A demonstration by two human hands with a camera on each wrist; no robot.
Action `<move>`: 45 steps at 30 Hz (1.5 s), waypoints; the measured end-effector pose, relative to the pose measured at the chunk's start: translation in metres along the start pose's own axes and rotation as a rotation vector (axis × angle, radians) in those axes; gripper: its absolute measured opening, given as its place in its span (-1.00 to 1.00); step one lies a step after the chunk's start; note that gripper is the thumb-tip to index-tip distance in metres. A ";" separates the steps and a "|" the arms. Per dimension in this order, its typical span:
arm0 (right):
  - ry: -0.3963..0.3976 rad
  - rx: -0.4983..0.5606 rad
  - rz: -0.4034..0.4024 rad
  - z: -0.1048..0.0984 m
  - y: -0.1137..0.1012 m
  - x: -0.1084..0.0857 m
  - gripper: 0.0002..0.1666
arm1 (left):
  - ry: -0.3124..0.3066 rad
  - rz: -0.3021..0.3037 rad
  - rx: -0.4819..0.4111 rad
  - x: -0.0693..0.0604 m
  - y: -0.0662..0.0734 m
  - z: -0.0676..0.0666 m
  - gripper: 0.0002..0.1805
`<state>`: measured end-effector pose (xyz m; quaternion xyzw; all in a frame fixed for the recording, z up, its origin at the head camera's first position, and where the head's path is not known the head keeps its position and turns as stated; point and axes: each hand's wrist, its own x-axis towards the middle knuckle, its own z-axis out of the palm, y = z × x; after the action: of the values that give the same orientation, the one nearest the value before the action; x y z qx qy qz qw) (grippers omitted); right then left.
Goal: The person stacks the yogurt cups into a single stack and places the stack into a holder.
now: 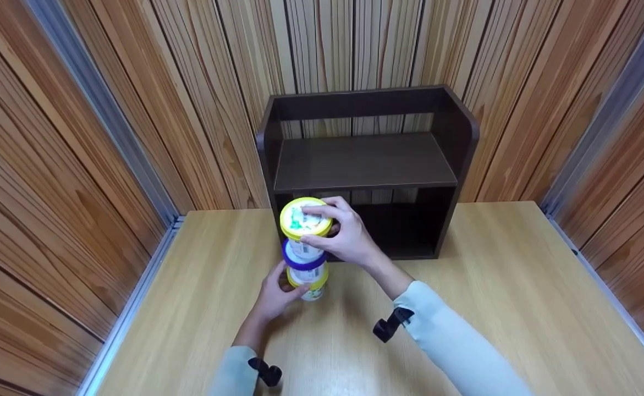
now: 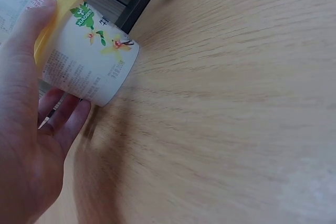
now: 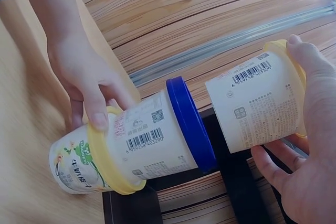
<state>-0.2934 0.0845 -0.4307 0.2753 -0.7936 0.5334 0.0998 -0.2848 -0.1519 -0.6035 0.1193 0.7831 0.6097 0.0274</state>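
Observation:
My right hand (image 1: pixel 350 234) grips the yellow-lidded rim of a white tub (image 1: pixel 295 223) from above. In the right wrist view that tub (image 3: pixel 254 103) is apart from the blue-lidded tub (image 3: pixel 163 137), with a narrow gap between them. The blue-lidded tub stands on a second yellow-lidded tub (image 3: pixel 79 163), which rests on the table. My left hand (image 1: pixel 274 297) curls round this lowest tub, its thumb at the yellow lid in the left wrist view, where the tub (image 2: pixel 92 56) shows printed flowers.
A dark brown two-level shelf (image 1: pixel 365 162) stands just behind the tubs, against the wood-patterned back wall (image 1: pixel 223 110). The light wooden table (image 1: pixel 464 308) stretches to both sides, with metal strips (image 1: pixel 135 297) along its side edges.

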 end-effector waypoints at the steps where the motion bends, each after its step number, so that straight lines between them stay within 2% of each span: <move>1: -0.001 0.002 0.004 0.001 0.000 0.000 -0.33 | -0.001 -0.004 0.002 0.000 0.000 0.000 -0.15; 12: -0.024 0.011 0.074 0.006 0.003 -0.004 -0.33 | -0.010 -0.025 0.003 0.001 0.001 0.000 -0.13; 26: -0.070 0.018 0.085 0.009 0.004 -0.006 -0.33 | 0.009 0.022 -0.004 0.000 -0.001 0.001 -0.16; 38: -0.082 0.007 0.093 0.010 0.003 -0.006 -0.33 | -0.007 0.037 0.002 0.001 -0.002 0.000 -0.16; 45: -0.095 0.018 0.114 0.008 0.004 -0.007 -0.22 | -0.017 0.044 0.008 0.000 -0.002 -0.001 -0.16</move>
<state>-0.2890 0.0806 -0.4401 0.2557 -0.8069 0.5317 0.0289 -0.2854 -0.1532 -0.6052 0.1418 0.7823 0.6062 0.0199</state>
